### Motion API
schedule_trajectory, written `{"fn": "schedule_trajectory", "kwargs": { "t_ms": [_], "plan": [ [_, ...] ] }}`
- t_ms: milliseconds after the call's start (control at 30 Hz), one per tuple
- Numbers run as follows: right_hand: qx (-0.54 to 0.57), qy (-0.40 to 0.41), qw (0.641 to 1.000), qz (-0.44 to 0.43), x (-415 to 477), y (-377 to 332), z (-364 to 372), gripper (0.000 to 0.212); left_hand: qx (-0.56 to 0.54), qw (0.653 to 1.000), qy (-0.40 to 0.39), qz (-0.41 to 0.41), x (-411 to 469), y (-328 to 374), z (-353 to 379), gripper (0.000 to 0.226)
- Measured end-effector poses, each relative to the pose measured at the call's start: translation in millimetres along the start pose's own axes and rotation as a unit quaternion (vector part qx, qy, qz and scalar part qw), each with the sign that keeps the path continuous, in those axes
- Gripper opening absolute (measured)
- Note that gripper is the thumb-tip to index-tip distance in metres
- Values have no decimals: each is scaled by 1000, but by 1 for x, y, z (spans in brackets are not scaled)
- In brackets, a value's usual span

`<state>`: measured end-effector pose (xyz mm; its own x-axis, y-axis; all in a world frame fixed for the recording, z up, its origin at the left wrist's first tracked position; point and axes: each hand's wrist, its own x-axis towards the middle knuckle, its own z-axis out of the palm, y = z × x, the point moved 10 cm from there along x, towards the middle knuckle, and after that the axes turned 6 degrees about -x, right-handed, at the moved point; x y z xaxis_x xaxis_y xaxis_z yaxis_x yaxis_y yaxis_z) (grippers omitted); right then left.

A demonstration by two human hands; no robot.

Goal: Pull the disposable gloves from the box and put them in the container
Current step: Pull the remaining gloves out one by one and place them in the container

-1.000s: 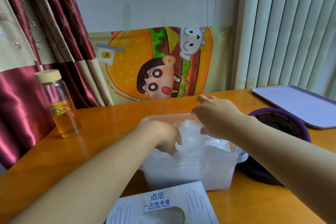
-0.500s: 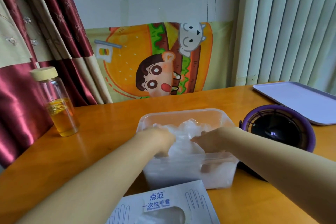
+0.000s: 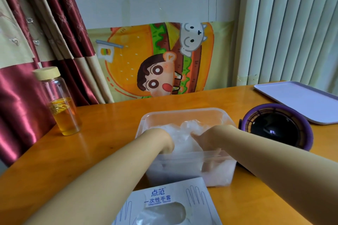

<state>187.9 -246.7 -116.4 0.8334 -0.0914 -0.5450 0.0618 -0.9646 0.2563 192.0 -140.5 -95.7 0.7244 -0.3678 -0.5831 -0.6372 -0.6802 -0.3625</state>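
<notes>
A clear plastic container stands mid-table, filled with crumpled clear disposable gloves. Both my hands are inside it, pressing down on the pile. My left hand is at the container's left side, fingers curled down into the gloves. My right hand is at the right side, its fingers sunk into the gloves and seen blurred through the front wall. The white glove box with blue print lies just in front of the container, a glove showing in its oval opening.
A glass bottle with amber liquid and a cream lid stands at the left. A purple-rimmed round black device sits right beside the container. A lilac tray lies at the far right. Curtains and a cartoon cloth line the back.
My right hand came down from above the container's far rim into the gloves. Both hands have sunk deeper, squashing the pile lower in the container.
</notes>
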Motion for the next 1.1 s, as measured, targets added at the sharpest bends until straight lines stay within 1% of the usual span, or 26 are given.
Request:
{"fn": "schedule_trajectory", "kwargs": {
  "t_ms": [67, 100, 133, 167, 200, 233, 267, 300, 333, 367, 400, 433, 467, 500, 533, 600, 633, 667, 733, 800, 867, 933, 1100],
  "plan": [
    [2, 14, 1000, -14, -8, -3, -5, 65, -44, 999, -5, -4, -11, -5, -2, 61],
    [4, 26, 999, -25, -15, -5, -9, 69, -81, 997, 11, -9, -17, -13, -6, 70],
    [9, 43, 998, -37, -23, -5, -15, 76, -120, 992, 41, -6, -22, -20, -12, 73],
    [19, 66, 997, -44, -33, -3, -22, 82, -149, 985, 88, 8, -32, -25, -22, 72],
    [29, 104, 993, -52, -46, -4, -32, 81, -180, 972, 150, 23, -45, -31, -32, 67],
    [34, 168, 983, -58, -62, -2, -49, 74, -212, 951, 221, 35, -60, -38, -43, 59],
    [38, 248, 966, -65, -82, -2, -67, 63, -244, 925, 287, 50, -79, -44, -51, 52],
    [47, 325, 941, -82, -104, -6, -81, 50, -286, 894, 338, 72, -100, -48, -52, 45],
    [63, 382, 916, -109, -126, -13, -89, 37, -336, 863, 366, 96, -119, -49, -47, 38],
    [78, 410, 898, -141, -144, -24, -90, 26, -386, 836, 371, 118, -132, -47, -36, 30],
    [76, 410, 892, -175, -156, -40, -84, 20, -424, 821, 357, 133, -141, -44, -22, 23],
    [63, 384, 897, -212, -162, -62, -70, 18, -441, 820, 337, 138, -147, -39, -4, 19],
    [45, 348, 905, -242, -161, -83, -52, 19, -437, 833, 313, 133, -147, -34, 13, 19],
    [25, 309, 914, -263, -155, -98, -36, 21, -424, 851, 283, 126, -142, -29, 28, 25],
    [7, 274, 920, -279, -149, -114, -18, 23, -405, 874, 244, 114, -136, -21, 47, 40],
    [-22, 232, 927, -294, -136, -130, 2, 26, -340, 919, 176, 92, -121, -10, 75, 80],
    [-29, 221, 928, -298, -129, -135, 8, 25, -320, 931, 152, 88, -115, -7, 86, 92],
    [-32, 217, 929, -299, -124, -139, 11, 26, -316, 935, 134, 89, -111, -4, 94, 97],
    [-32, 210, 937, -278, -112, -142, 12, 34, -332, 931, 115, 100, -105, 0, 101, 95],
    [-60, 217, 941, -251, -102, -146, 14, 41, -335, 929, 112, 107, -103, 0, 103, 86],
    [-109, 241, 931, -251, -100, -153, 14, 33, -333, 930, 109, 113, -102, 1, 103, 78],
    [-137, 249, 920, -270, -103, -158, 16, 25, -332, 931, 105, 110, -102, 2, 104, 78],
    [-103, 258, 918, -282, -111, -152, 13, 23, -315, 938, 105, 96, -100, 0, 106, 87]
  ]
}}
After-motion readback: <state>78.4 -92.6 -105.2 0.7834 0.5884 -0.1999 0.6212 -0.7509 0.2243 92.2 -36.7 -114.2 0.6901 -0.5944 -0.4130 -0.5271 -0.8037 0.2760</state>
